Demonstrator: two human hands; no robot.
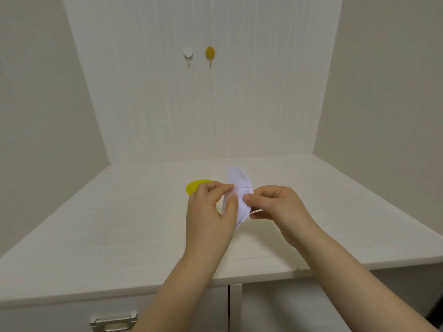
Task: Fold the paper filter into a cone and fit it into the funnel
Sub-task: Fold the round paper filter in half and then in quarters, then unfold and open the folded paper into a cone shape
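Note:
A white paper filter (239,185), folded over into a curved half shape, is held upright above the white counter (119,224). My left hand (211,212) pinches its left edge between thumb and fingers. My right hand (275,204) pinches its right side. A yellow funnel (195,185) lies on the counter just behind my left hand, which hides most of it.
Two wall hooks, one white (188,55) and one mustard yellow (210,55), hang on the back panel. The counter is enclosed by walls at left, back and right. A drawer with a metal handle (113,323) sits below the front edge.

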